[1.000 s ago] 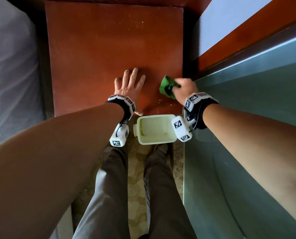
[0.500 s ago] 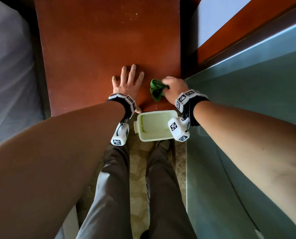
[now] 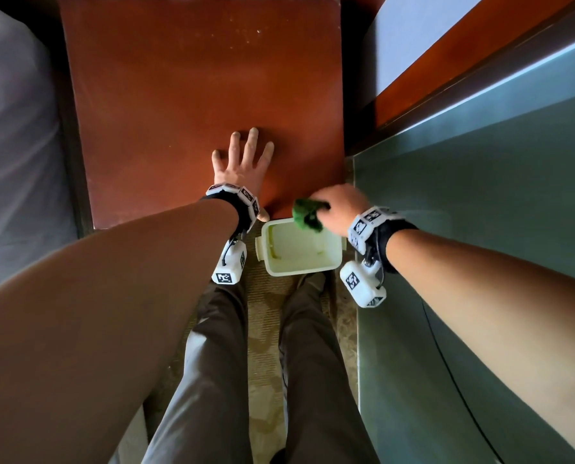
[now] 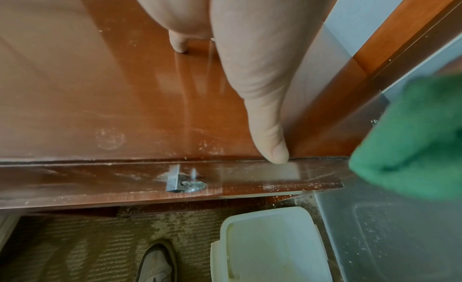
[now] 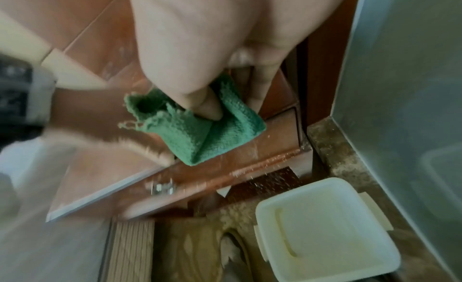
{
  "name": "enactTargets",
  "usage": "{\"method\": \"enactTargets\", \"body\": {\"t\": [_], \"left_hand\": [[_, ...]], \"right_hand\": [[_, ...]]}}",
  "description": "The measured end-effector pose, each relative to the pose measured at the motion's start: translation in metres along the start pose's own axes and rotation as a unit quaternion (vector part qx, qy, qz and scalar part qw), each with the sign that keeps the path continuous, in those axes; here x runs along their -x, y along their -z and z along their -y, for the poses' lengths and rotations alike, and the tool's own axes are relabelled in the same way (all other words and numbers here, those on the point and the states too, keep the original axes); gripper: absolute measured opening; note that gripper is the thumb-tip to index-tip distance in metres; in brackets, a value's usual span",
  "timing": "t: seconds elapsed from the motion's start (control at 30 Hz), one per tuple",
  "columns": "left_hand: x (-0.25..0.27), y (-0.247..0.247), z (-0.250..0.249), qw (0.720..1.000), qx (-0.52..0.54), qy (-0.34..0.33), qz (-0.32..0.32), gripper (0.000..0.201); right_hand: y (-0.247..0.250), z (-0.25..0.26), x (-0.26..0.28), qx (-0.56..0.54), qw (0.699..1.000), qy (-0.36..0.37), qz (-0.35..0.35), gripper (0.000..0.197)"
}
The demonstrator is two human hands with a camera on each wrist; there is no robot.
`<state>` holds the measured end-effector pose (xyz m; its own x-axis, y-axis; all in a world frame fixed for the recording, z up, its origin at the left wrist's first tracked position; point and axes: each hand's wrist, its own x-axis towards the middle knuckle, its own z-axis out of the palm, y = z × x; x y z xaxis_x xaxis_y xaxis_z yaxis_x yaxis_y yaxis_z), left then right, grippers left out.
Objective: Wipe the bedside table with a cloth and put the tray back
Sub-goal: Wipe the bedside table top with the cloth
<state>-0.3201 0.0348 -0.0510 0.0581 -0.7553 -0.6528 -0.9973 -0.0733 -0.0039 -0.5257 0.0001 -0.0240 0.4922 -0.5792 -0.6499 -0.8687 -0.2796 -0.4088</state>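
Observation:
My right hand (image 3: pixel 338 207) pinches a bunched green cloth (image 3: pixel 308 214) at the front right edge of the red-brown bedside table (image 3: pixel 199 88), just above a pale tray (image 3: pixel 301 249) on the floor. In the right wrist view the thumb presses into the cloth (image 5: pixel 205 132) and crumbs fall off the table edge toward the tray (image 5: pixel 325 233). My left hand (image 3: pixel 242 162) lies flat on the tabletop with fingers spread, left of the cloth. The left wrist view shows its thumb (image 4: pixel 270 140) at the front edge, the cloth (image 4: pixel 412 144) to the right.
A bed with grey sheets (image 3: pixel 8 145) flanks the table on the left. A grey-green panel (image 3: pixel 480 212) rises on the right. My legs (image 3: pixel 212 363) and shoes stand on the patterned carpet just behind the tray. A metal catch (image 4: pixel 182 182) sits on the table's front rim.
My right hand has swept the cloth toward me, from the table's right side to its front edge above the tray. The left hand has stayed flat on the table.

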Motion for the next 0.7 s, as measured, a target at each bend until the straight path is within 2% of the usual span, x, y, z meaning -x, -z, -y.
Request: {"method": "enactTargets", "body": {"t": [0.1,0.17,0.27,0.33,0.43,0.53,0.7], "left_hand": [[0.000,-0.001,0.000,1.000,0.000,0.000,-0.005,0.153],[-0.001,-0.001,0.000,1.000,-0.002,0.000,-0.011,0.153],[-0.001,-0.002,0.001,1.000,0.000,-0.001,-0.008,0.153],[-0.001,-0.003,0.001,1.000,0.000,-0.002,-0.003,0.153],[-0.001,-0.002,0.000,1.000,-0.001,-0.001,-0.002,0.153],[-0.001,-0.002,0.001,1.000,0.003,-0.002,-0.002,0.152],[-0.001,-0.003,0.001,1.000,0.003,-0.002,-0.005,0.152]], "right_hand": [[0.021,-0.009,-0.014,-0.101,0.988,-0.059,-0.103,0.026],[0.034,-0.014,-0.026,-0.108,0.979,-0.073,-0.156,0.024],[0.044,-0.014,-0.041,-0.081,0.978,-0.070,-0.181,0.019],[0.045,-0.014,-0.050,-0.069,0.980,-0.072,-0.174,0.013],[0.040,-0.013,-0.052,-0.049,0.983,-0.071,-0.160,0.031],[0.034,-0.011,-0.042,-0.035,0.986,-0.055,-0.152,0.038],[0.022,-0.012,-0.012,-0.035,0.996,-0.057,-0.060,0.040]]}}
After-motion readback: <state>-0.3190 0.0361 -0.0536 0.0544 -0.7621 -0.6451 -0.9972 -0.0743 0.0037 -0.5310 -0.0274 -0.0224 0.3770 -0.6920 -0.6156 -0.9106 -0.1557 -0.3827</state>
